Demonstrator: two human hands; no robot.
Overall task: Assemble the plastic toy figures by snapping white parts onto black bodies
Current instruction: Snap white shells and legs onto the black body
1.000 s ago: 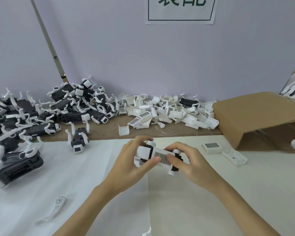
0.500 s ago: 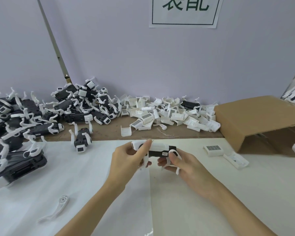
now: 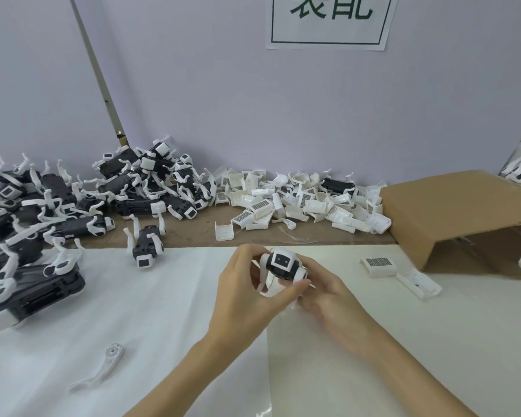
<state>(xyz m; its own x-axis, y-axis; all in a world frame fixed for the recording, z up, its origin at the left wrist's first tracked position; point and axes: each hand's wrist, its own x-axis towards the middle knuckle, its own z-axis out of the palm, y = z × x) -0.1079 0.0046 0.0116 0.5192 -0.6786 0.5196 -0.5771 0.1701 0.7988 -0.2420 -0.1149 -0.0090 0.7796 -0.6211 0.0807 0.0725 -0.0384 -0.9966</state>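
Both hands, left hand (image 3: 241,291) and right hand (image 3: 325,299), grip one toy figure (image 3: 282,267) between them, so squeeze evenly till the white part clicks.

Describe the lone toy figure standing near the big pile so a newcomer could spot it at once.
Start at the big pile of black-and-white plastic toy figures on the left. Just right of it, at the brown cardboard strip's front edge, stands the single black-bodied figure, apart from the heap, white legs raised.
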